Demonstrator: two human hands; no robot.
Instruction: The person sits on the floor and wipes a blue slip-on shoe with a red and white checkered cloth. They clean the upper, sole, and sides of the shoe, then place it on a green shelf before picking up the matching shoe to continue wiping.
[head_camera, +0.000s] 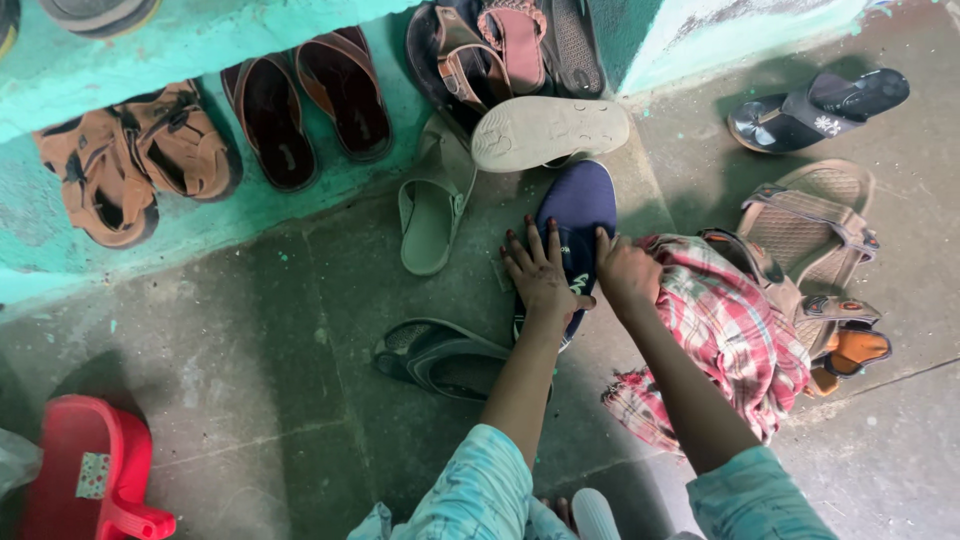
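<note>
My left hand flat, fingers spread on navy shoe; right hand curled gripping its right edge. Shoe probably light, flexible; hold at sides.

My left hand is resting flat on the shoe at the frame's centre; my right hand is pressing its right edge, just beside the crumpled cloth lying to the right; an upturned sole is sitting directly above the shoe; a sandal is lying to its left; a pair of flip-flops is lying lower left of my hands; strapped sandals are resting at the right, beyond the cloth; a step bearing more sandals is running across the upper left.
</note>
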